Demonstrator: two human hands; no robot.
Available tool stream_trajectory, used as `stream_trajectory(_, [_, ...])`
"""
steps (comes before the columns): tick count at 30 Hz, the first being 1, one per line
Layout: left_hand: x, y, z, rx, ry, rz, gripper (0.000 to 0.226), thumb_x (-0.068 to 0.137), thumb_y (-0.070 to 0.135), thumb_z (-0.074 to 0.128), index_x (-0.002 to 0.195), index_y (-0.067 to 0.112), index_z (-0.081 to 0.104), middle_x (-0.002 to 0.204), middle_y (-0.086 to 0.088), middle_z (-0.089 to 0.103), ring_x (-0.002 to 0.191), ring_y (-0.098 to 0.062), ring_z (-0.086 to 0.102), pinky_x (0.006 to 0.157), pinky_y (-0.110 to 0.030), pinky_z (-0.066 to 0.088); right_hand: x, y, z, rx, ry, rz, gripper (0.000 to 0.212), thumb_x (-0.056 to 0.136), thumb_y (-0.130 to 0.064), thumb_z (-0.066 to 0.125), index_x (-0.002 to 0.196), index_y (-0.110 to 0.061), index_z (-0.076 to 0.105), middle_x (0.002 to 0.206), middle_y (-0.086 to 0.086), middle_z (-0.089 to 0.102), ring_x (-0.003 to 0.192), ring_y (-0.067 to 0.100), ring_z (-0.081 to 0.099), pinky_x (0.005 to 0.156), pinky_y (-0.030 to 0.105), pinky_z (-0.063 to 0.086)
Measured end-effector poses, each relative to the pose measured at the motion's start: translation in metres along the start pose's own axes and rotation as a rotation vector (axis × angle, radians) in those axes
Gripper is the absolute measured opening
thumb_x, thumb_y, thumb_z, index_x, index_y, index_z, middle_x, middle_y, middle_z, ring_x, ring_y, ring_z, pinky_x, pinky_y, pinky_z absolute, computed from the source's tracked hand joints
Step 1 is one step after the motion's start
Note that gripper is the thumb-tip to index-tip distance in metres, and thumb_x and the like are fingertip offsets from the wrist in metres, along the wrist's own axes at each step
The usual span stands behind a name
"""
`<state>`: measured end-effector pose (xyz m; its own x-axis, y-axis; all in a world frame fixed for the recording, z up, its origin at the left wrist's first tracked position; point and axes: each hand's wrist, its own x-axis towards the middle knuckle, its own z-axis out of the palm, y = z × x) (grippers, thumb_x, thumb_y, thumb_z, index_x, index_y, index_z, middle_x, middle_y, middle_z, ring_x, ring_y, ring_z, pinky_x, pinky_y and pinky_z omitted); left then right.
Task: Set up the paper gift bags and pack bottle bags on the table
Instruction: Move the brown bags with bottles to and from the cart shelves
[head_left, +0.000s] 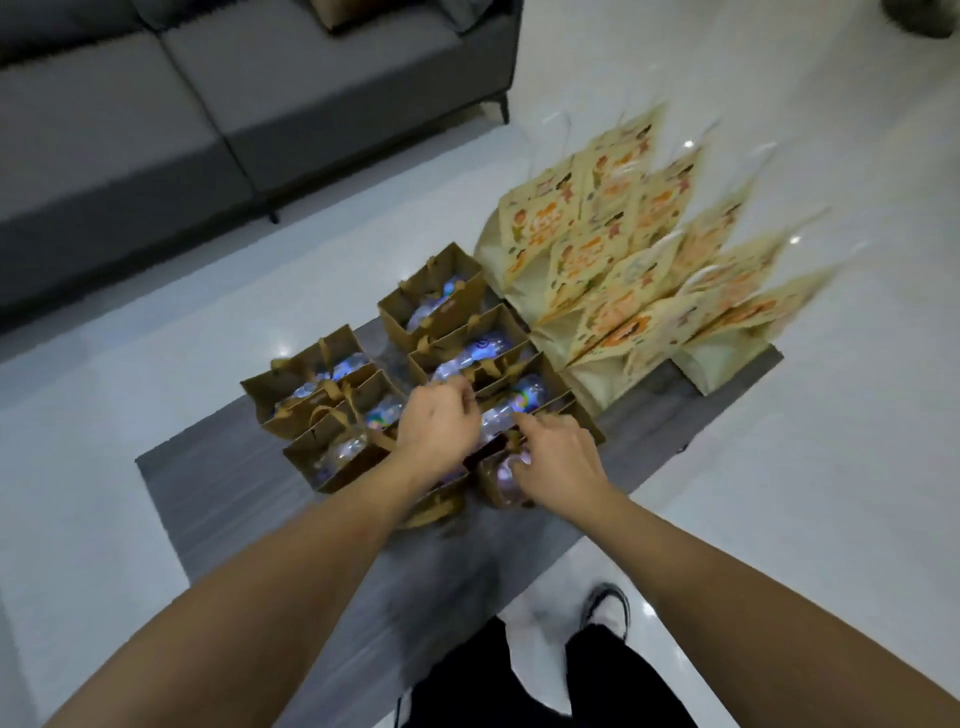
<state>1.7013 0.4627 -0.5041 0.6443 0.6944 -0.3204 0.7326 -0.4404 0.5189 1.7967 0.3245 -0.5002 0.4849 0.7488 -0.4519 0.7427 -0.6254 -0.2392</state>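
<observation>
Head view, single frame, some motion blur. I see a cluster of brown paper gift bags (426, 364) standing open on the grey surface (218, 478), packed close in rows, each holding a shiny wrapped bottle bag (483, 353) with iridescent blue-purple glints. The left hand (439, 423) sits over the middle of the cluster, fingers curled down at the rim of one bag; whether it actually pinches the rim or a handle I cannot tell from the blur. The right hand (558, 457) is just beside it at the nearest bags, fingers bent around something glossy and purplish (506, 467) at the mouth of the front bag, apparently a bottle bag, partly hidden. Beyond the brown bags, at the far right of the surface, stand cream printed gift bags (623, 270) with orange cartoon figures, upright, overlapping in rows. A grey sofa (208, 104) sits on the pale floor behind. My subject's dark trousers (519, 686) and a shoe (608, 608) show below.
</observation>
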Motion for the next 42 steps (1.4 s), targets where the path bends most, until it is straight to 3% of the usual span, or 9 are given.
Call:
stream_trajectory(5, [-0.009, 0.133, 0.037, 0.145, -0.089, 0.42, 0.04, 0.087, 0.032, 0.052, 0.12, 0.014, 0.064, 0.114, -0.013, 0.066, 0.11, -0.036, 0.058, 0.092, -0.044, 0.049, -0.07, 0.109, -0.042, 0.094, 0.196, 0.251, 0.061, 0.089, -0.036, 0.057, 0.147, -0.025, 0.042, 0.133, 0.006, 0.058, 0.123, 0.034, 0.049, 0.097, 0.04, 0.042])
stream_trajectory(10, [-0.062, 0.276, 0.101, 0.291, -0.151, 0.81, 0.031, 0.09, 0.03, 0.057, 0.113, 0.011, 0.063, 0.104, -0.012, 0.065, 0.098, -0.034, 0.061, 0.077, -0.043, 0.05, -0.173, 0.23, -0.06, 0.213, 0.368, 0.489, 0.065, 0.095, -0.041, 0.057, 0.153, -0.026, 0.032, 0.137, 0.008, 0.055, 0.124, 0.033, 0.05, 0.099, 0.042, 0.044])
stream_trajectory(15, [-0.144, 0.406, 0.192, 0.406, -0.287, 1.094, 0.047, 0.098, 0.034, 0.052, 0.141, 0.015, 0.051, 0.139, -0.009, 0.055, 0.124, -0.031, 0.049, 0.1, -0.039, 0.043, -0.302, 0.343, -0.039, 0.389, 0.508, 0.761, 0.07, 0.096, -0.043, 0.057, 0.156, -0.023, 0.026, 0.145, 0.007, 0.049, 0.13, 0.031, 0.046, 0.106, 0.043, 0.042])
stream_trajectory(20, [-0.242, 0.507, 0.285, 0.484, -0.433, 1.29, 0.05, 0.101, 0.036, 0.049, 0.148, 0.019, 0.043, 0.149, -0.007, 0.046, 0.133, -0.028, 0.041, 0.108, -0.04, 0.038, -0.424, 0.426, -0.004, 0.528, 0.619, 1.004, 0.073, 0.097, -0.043, 0.058, 0.158, -0.022, 0.025, 0.148, 0.008, 0.045, 0.133, 0.029, 0.044, 0.108, 0.041, 0.041])
stream_trajectory(27, [-0.363, 0.592, 0.385, 0.549, -0.599, 1.516, 0.052, 0.101, 0.039, 0.051, 0.149, 0.021, 0.042, 0.149, -0.005, 0.045, 0.135, -0.026, 0.04, 0.109, -0.04, 0.039, -0.548, 0.487, 0.045, 0.639, 0.678, 1.31, 0.071, 0.096, -0.043, 0.059, 0.156, -0.024, 0.028, 0.147, 0.008, 0.047, 0.131, 0.029, 0.046, 0.106, 0.04, 0.041])
stream_trajectory(35, [-0.432, 0.673, 0.488, 0.638, -0.787, 1.693, 0.052, 0.101, 0.038, 0.05, 0.149, 0.02, 0.041, 0.15, -0.007, 0.044, 0.135, -0.027, 0.038, 0.108, -0.039, 0.037, -0.62, 0.559, 0.082, 0.756, 0.693, 1.54, 0.069, 0.095, -0.042, 0.059, 0.155, -0.024, 0.03, 0.145, 0.006, 0.047, 0.129, 0.028, 0.046, 0.106, 0.04, 0.042])
stream_trajectory(42, [-0.457, 0.776, 0.612, 0.709, -0.938, 1.799, 0.053, 0.101, 0.037, 0.051, 0.149, 0.019, 0.041, 0.15, -0.007, 0.043, 0.135, -0.027, 0.038, 0.109, -0.038, 0.038, -0.65, 0.68, 0.106, 0.868, 0.656, 1.728, 0.068, 0.096, -0.041, 0.059, 0.154, -0.024, 0.03, 0.146, 0.005, 0.047, 0.132, 0.027, 0.045, 0.109, 0.04, 0.04])
